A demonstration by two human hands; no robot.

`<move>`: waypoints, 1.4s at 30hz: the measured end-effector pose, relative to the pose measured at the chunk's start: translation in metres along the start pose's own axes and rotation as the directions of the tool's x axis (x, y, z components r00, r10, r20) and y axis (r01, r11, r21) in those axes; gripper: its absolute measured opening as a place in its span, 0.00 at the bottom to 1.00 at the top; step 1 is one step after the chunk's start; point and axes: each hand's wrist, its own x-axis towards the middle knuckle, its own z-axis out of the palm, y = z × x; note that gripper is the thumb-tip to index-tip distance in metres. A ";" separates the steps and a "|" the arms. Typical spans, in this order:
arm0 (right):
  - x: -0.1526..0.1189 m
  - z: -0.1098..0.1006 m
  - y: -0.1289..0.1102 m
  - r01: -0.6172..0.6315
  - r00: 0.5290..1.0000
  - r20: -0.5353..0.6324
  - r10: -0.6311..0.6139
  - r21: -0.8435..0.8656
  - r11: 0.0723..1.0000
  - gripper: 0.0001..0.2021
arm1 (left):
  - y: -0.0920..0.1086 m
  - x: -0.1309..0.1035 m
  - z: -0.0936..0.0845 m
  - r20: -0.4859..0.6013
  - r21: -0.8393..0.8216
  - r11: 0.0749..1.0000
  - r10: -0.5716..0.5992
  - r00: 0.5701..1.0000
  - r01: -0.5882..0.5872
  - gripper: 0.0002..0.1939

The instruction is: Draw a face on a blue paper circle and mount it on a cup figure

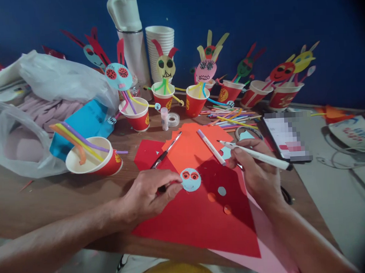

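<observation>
My left hand [155, 193] pinches the edge of a round light-blue paper face [191, 184] between thumb and fingertips. It has red eyes with black lines and a small drawn mouth. Something dark shows under my left fingers, too hidden to name. In my right hand [259, 169] is a white marker [260, 156], its dark tip bare and pointing left, held above the paper and apart from the face. Below both hands lies a red paper sheet [187, 230], with a small pale-blue disc [221, 191] and two orange discs [227, 209] on it.
Beyond the sheet are orange paper [185, 142], a pen [167, 149], a purple marker [211, 146] and a pipe cleaner pile [230, 118]. Paper cups [139, 120] with paper figures line the back. A tipped cup [110, 164] and plastic bag [49, 159] lie left, a phone [280, 127] right.
</observation>
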 end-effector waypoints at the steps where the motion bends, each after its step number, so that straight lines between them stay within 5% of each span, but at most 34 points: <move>1: 0.001 -0.001 0.000 -0.002 1.000 -0.013 0.003 0.021 1.000 0.05 | 0.000 0.001 0.000 0.024 -0.010 0.997 -0.070 0.997 0.071 0.06; 4: 0.000 -0.001 0.002 -0.033 0.999 0.013 0.032 0.089 0.995 0.08 | 0.002 0.004 -0.002 0.085 -0.039 0.980 -0.190 0.978 0.194 0.05; 11: -0.009 -0.001 0.005 -0.029 0.983 0.185 -0.007 0.193 0.981 0.16 | 0.003 0.006 -0.017 0.235 -0.015 0.968 -0.242 0.941 0.252 0.11; 17: -0.010 0.001 0.002 -0.049 0.981 0.193 0.013 0.183 0.982 0.08 | 0.002 0.009 -0.016 0.151 0.011 0.932 -0.361 0.920 0.363 0.06; 28: -0.021 0.000 -0.001 -0.090 0.937 0.345 0.055 0.086 0.992 0.08 | -0.027 0.008 0.002 0.041 -0.097 0.995 0.029 0.999 -0.025 0.12; 42: -0.031 -0.001 0.000 -0.112 0.902 0.429 0.042 0.138 0.984 0.14 | -0.020 0.006 0.000 0.096 -0.060 0.998 -0.005 0.995 0.011 0.12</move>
